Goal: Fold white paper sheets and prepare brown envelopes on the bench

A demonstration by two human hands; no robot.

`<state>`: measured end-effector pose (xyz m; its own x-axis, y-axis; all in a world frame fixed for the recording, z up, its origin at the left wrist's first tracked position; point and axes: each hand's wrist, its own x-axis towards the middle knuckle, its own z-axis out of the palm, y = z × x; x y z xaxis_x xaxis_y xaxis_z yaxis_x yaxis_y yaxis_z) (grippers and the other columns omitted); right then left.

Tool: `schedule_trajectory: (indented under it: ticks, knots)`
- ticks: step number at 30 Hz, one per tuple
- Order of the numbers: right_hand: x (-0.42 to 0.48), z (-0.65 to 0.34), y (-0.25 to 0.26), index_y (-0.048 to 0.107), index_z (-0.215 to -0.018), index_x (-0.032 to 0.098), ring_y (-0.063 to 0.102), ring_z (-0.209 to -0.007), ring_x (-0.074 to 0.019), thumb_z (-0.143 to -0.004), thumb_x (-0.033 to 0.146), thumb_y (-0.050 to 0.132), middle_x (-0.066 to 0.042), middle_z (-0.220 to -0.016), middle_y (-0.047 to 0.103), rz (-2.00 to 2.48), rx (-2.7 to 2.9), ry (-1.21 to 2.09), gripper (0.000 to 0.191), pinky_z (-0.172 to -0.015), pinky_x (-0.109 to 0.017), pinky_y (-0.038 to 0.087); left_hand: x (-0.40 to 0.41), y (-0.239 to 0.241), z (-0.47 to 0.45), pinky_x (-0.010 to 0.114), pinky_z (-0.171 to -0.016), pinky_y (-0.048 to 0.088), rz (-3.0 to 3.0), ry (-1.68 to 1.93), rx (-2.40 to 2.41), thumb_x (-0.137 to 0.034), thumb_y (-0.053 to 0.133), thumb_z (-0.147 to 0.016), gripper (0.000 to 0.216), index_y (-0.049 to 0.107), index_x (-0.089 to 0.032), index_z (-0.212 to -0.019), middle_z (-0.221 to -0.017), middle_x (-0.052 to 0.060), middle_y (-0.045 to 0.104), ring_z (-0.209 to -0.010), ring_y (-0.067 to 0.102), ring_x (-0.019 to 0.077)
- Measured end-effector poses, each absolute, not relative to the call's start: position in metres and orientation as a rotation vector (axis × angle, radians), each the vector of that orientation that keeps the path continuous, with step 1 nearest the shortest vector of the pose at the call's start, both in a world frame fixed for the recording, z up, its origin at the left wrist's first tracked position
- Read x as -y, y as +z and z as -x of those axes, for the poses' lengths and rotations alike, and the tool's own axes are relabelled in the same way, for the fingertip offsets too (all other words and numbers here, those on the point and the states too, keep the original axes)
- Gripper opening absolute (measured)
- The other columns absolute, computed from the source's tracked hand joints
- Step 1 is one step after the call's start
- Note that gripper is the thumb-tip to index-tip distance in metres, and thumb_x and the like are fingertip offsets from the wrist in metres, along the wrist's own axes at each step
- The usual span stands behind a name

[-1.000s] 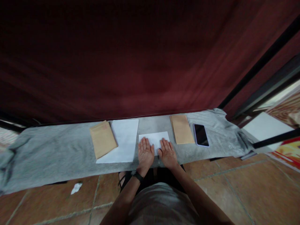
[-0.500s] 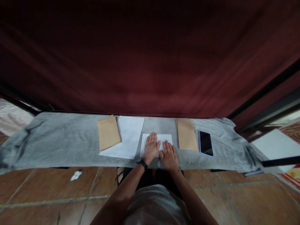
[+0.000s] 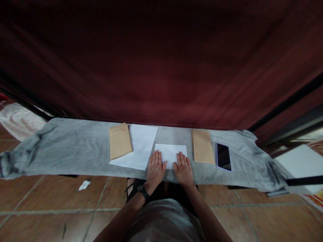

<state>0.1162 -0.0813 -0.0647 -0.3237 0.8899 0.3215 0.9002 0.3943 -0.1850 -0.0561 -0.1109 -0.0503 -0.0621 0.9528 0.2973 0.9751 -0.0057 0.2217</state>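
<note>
A small white sheet of paper [image 3: 171, 151], seemingly folded, lies flat in front of me on a grey cloth. My left hand [image 3: 155, 168] rests flat over its left edge, fingers stretched out. Over the right edge lies my right hand [image 3: 183, 169], also flat with fingers extended. Both palms face down, and neither grips anything. Left of the small paper are larger white sheets [image 3: 143, 144], partly covered by a brown envelope [image 3: 120, 143]. To the right sits a stack of brown envelopes [image 3: 203, 146].
A phone [image 3: 223, 157] lies right of the envelope stack. The grey cloth [image 3: 75, 148] covers a long narrow surface, with a dark red curtain [image 3: 161, 84] behind it. Black metal bars [image 3: 287, 102] stand at the sides. A white scrap [image 3: 84, 185] is on the tiled floor.
My left hand has slid leftward and nearer to me, from the paper's middle to its left edge. My right hand stays at about the same place on the right edge.
</note>
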Motion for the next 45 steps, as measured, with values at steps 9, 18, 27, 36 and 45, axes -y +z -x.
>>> schedule_trajectory:
  ticks: [9,18,27,36,45]
  knots:
    - [0.073,-0.122,-0.062,0.047,-0.148,0.014,0.045,-0.141,-0.0259,-0.104,0.031,0.04,-0.015,-0.155,0.048,1.559,2.305,0.021,0.048,-0.116,-0.045,0.034,0.121,-0.05,0.074,0.05,-0.118,0.037,2.43,-0.213,1.986,-0.024,0.047,-0.098,0.046,0.053,-0.016,-0.143,-0.15,0.015,0.053,-0.144,0.045,0.0286]
    - [0.002,-0.113,-0.029,0.054,-0.144,0.017,0.052,-0.132,-0.0249,-0.099,0.021,0.042,-0.013,-0.147,0.057,1.617,2.383,0.191,0.047,-0.112,-0.042,0.037,0.121,-0.046,0.068,0.049,-0.113,0.042,2.463,-0.101,1.897,0.004,0.044,-0.084,0.06,0.056,-0.015,-0.139,-0.143,0.022,0.057,-0.138,0.052,0.0283]
    - [-0.026,-0.115,-0.016,0.072,-0.118,0.019,0.065,-0.112,-0.0254,-0.089,0.015,0.054,-0.012,-0.118,0.072,1.583,2.357,0.451,0.035,-0.102,-0.039,0.047,0.123,-0.005,0.086,0.039,-0.11,0.045,2.467,-0.209,1.925,-0.003,0.044,-0.089,0.042,0.066,-0.019,-0.122,-0.129,0.011,0.068,-0.121,0.063,0.0227]
    - [-0.017,-0.175,0.034,0.069,-0.125,0.02,0.073,-0.093,-0.0222,-0.102,0.048,0.04,-0.011,-0.113,0.075,1.157,1.89,1.307,0.046,-0.079,-0.034,0.058,0.114,0.041,0.105,0.035,-0.085,0.052,2.283,-1.038,2.146,-0.026,0.046,-0.098,0.023,0.069,-0.022,-0.096,-0.095,0.007,0.074,-0.088,0.068,0.0221]
    - [0.033,-0.156,0.011,0.063,-0.126,0.015,0.073,-0.095,-0.0256,-0.1,0.061,0.034,-0.018,-0.114,0.073,1.215,1.32,1.657,0.06,-0.084,-0.042,0.059,0.111,0.019,0.05,0.025,-0.06,0.049,1.302,-2.853,2.57,-0.045,0.071,-0.075,0.029,0.059,-0.02,-0.084,-0.065,-0.005,0.059,-0.061,0.059,0.0124]
